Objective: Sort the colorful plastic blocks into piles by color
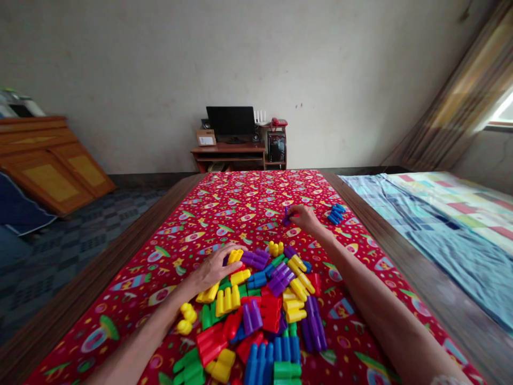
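Reaching beyond the pile, my right hand (305, 218) pinches a small purple toy building block (286, 216) just at or above the tablecloth. A blue group of blocks (336, 214) lies to its right. At the pile's left rim, my left hand (214, 269) curls its thumb and fingers about a yellow block (235, 257); some fingertips are hidden. Purple blocks (256, 259) lie beside that hand, and a yellow block with several knobs (227, 300) lies below it. The loose pile also holds red blocks (270, 312), green blocks (189, 369) and blue blocks (259, 364).
A red patterned cloth (240, 214) covers the long wooden table (156, 214). Past its far end stands a desk (228, 151) with a monitor (231, 122). On the right is a bed (452, 214); a wooden cabinet (52, 166) stands left.
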